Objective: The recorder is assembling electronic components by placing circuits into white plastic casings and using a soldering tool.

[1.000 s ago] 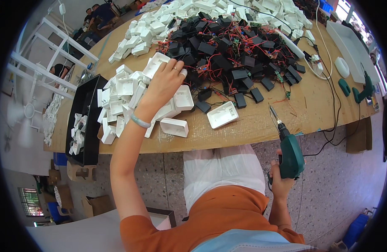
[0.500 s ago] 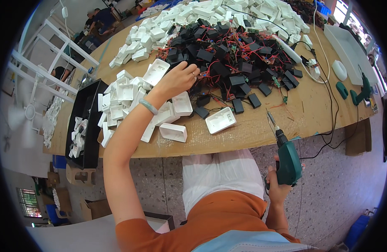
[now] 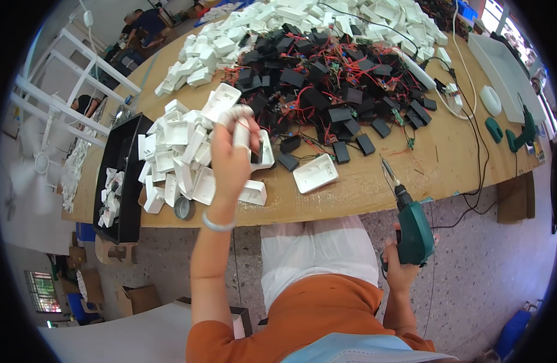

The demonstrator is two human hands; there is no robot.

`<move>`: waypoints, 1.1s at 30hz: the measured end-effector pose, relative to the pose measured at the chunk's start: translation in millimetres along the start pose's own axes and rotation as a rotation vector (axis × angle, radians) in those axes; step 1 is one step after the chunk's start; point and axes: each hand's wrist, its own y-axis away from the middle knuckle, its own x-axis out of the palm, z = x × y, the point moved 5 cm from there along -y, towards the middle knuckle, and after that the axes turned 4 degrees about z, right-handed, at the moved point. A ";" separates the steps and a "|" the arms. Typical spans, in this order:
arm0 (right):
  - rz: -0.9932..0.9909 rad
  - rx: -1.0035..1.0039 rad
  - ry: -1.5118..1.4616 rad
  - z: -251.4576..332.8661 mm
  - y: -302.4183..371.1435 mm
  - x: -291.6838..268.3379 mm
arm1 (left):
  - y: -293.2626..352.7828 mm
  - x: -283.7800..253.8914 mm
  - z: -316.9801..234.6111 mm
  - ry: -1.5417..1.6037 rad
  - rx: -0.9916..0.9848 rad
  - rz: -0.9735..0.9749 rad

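Note:
My left hand (image 3: 231,154) is raised over the near-left part of the table, its fingers curled around a small black box (image 3: 256,156) that is mostly hidden. White coverings show on some of the fingers. Beneath and beside it lie white plastic shells (image 3: 166,160), and one open white shell (image 3: 316,173) rests on its own to the right. Gripped in my right hand (image 3: 400,266), beyond the table's front edge, is a green corded soldering gun (image 3: 416,233). Its thin metal tip points up and away, over the table.
Black boxes with red wires (image 3: 327,85) form a heap mid-table, with more white shells (image 3: 345,18) behind. A black bin (image 3: 133,175) stands at the left. At right are a white tray (image 3: 502,72), another green tool (image 3: 523,130) and trailing cords. A grey tape roll (image 3: 183,208) sits near the front edge.
My left hand has drawn back from the black heap toward me, now with a black box in its fingers. The tape roll has come into sight. My right hand has hardly moved.

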 end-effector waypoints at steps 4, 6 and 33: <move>0.028 -0.096 0.043 0.8 -1.0 2.9 | 56.5 45.9 21.4 -0.360 -0.065 0.138; 0.050 -0.070 0.074 -4.6 -0.5 -0.5 | 67.7 65.0 33.4 -0.427 0.037 0.119; 0.106 -0.021 0.333 -9.5 19.3 2.3 | 105.1 105.2 47.1 -0.454 0.206 0.109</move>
